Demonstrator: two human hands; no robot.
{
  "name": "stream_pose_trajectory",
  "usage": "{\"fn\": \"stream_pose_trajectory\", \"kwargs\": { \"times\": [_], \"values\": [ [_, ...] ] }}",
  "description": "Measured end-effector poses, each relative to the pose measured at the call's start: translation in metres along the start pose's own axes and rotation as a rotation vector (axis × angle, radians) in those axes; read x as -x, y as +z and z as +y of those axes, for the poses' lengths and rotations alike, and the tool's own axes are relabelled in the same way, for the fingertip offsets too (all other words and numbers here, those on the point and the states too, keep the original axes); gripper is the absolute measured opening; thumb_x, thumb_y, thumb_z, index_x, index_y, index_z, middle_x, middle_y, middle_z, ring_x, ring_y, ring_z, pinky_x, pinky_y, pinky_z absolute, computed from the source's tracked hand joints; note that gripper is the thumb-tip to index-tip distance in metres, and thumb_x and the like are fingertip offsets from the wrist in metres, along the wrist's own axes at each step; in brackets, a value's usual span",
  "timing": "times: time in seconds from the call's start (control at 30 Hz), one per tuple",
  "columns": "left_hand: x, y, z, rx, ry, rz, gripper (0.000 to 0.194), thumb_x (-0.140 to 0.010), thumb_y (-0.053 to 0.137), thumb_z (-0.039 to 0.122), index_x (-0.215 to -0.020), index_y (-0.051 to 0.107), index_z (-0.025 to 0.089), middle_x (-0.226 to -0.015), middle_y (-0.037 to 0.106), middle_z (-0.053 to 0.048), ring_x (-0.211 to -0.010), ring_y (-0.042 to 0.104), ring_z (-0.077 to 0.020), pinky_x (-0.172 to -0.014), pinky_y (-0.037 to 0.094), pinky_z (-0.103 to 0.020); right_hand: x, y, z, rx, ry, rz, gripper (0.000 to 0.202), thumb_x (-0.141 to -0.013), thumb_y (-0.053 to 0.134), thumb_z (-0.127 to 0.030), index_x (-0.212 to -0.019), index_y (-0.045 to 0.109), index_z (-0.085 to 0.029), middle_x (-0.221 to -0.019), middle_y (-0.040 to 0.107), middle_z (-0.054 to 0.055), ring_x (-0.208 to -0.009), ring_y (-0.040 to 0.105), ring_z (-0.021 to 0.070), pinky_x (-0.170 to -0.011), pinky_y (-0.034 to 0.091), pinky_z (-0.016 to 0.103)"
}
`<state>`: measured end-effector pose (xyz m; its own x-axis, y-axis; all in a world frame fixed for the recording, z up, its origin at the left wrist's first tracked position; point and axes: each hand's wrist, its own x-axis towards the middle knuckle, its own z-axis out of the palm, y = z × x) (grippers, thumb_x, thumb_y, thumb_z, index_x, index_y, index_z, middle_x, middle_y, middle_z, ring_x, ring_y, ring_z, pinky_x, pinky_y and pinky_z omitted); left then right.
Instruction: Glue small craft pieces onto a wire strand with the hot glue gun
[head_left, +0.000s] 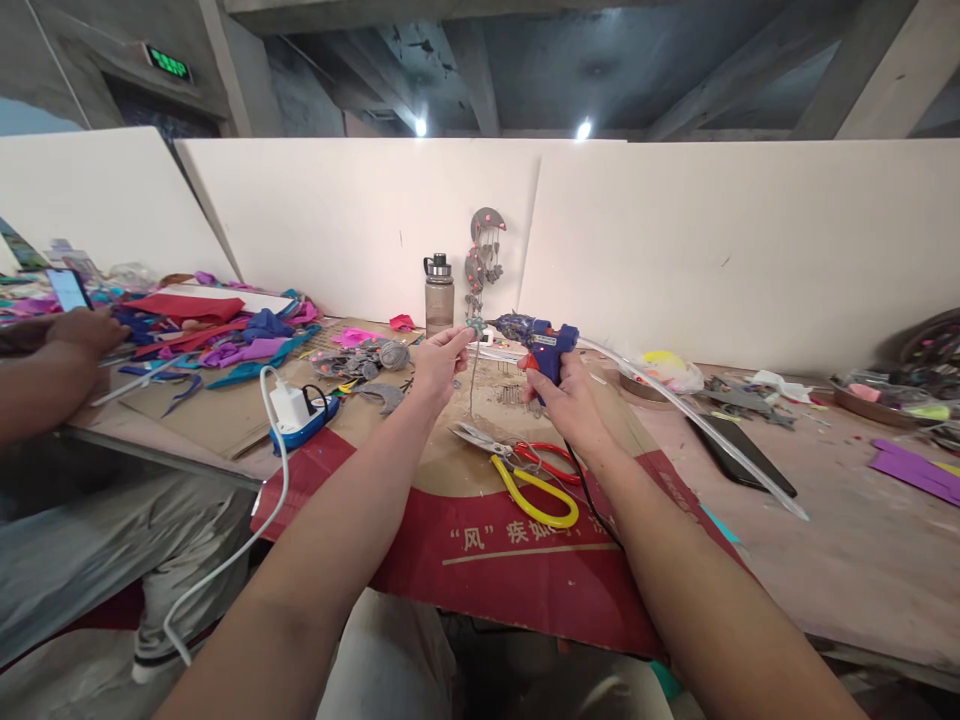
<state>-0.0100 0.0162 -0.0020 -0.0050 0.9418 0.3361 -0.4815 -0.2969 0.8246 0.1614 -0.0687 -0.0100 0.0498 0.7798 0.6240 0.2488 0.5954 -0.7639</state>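
My right hand [566, 395] is closed around the handle of a blue glue gun [546, 345], whose nozzle points left. In front of that nozzle, my left hand [442, 365] pinches a small grey-green piece [478, 326] with a thin grey cord [474, 375] hanging from it. Whether nozzle and piece touch, I cannot tell. Below the hands lie scissors with one yellow and one red handle [536, 500], on a flattened red and brown cardboard sheet [510, 580]. Behind, a grey moon-shaped hanging ornament with pink dots [488, 222] is against the white board.
A water bottle [439, 300] stands at the back. On the left are a blue power strip [306, 425] with a white plug, felt scraps [195, 308], and another person's hand [88, 332] near a phone [69, 290]. A black phone [739, 465] and a clear tube [705, 425] lie right.
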Motion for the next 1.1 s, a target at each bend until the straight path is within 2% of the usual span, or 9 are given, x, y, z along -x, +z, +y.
{"fn": "stream_pose_trajectory", "kwargs": {
  "times": [0.27, 0.53, 0.8, 0.97, 1.1],
  "values": [
    [0.002, 0.001, 0.001, -0.032, 0.005, -0.008, 0.032, -0.056, 0.081, 0.037, -0.074, 0.068, 0.014, -0.063, 0.059, 0.001, -0.046, 0.041, -0.0027, -0.043, 0.028, -0.018, 0.002, -0.001, -0.007, 0.156, 0.021, -0.031, 0.026, -0.083, 0.054, -0.031, -0.108, 0.047, -0.026, -0.090, 0.065, 0.001, -0.055, 0.055, 0.0143, -0.058, 0.048, 0.031],
    [0.004, 0.003, 0.001, -0.027, 0.002, -0.041, 0.033, -0.056, 0.082, 0.037, -0.071, 0.066, 0.013, -0.053, 0.050, 0.005, -0.046, 0.040, -0.0033, -0.043, 0.029, -0.017, 0.005, 0.002, -0.005, 0.329, 0.031, -0.001, 0.026, -0.085, 0.052, -0.034, -0.109, 0.048, -0.026, -0.076, 0.059, -0.001, -0.058, 0.056, 0.0174, -0.061, 0.048, 0.033],
    [0.001, 0.000, 0.003, 0.031, -0.023, -0.014, 0.029, -0.058, 0.082, 0.034, -0.074, 0.066, 0.014, -0.057, 0.053, 0.004, -0.044, 0.038, -0.0017, -0.042, 0.027, -0.017, 0.004, 0.000, -0.010, 0.223, 0.007, 0.020, 0.029, -0.085, 0.051, -0.032, -0.113, 0.048, -0.025, -0.088, 0.065, 0.002, -0.057, 0.056, 0.0157, -0.061, 0.050, 0.033],
    [0.001, 0.001, 0.002, 0.020, -0.043, -0.038, 0.030, -0.058, 0.082, 0.034, -0.074, 0.066, 0.014, -0.061, 0.056, 0.003, -0.046, 0.040, -0.0022, -0.042, 0.029, -0.017, 0.005, 0.000, -0.003, 0.302, -0.038, 0.043, 0.029, -0.086, 0.052, -0.035, -0.113, 0.050, -0.025, -0.091, 0.066, 0.006, -0.077, 0.063, 0.0230, -0.074, 0.051, 0.039],
    [0.003, 0.002, 0.002, 0.009, -0.043, -0.074, 0.032, -0.056, 0.083, 0.036, -0.073, 0.066, 0.014, -0.066, 0.060, 0.001, -0.047, 0.041, -0.0022, -0.043, 0.030, -0.017, 0.006, -0.001, -0.005, 0.442, -0.076, 0.043, 0.028, -0.087, 0.050, -0.038, -0.111, 0.053, -0.024, -0.100, 0.067, 0.010, -0.094, 0.062, 0.0286, -0.084, 0.048, 0.045]
  ]
}}
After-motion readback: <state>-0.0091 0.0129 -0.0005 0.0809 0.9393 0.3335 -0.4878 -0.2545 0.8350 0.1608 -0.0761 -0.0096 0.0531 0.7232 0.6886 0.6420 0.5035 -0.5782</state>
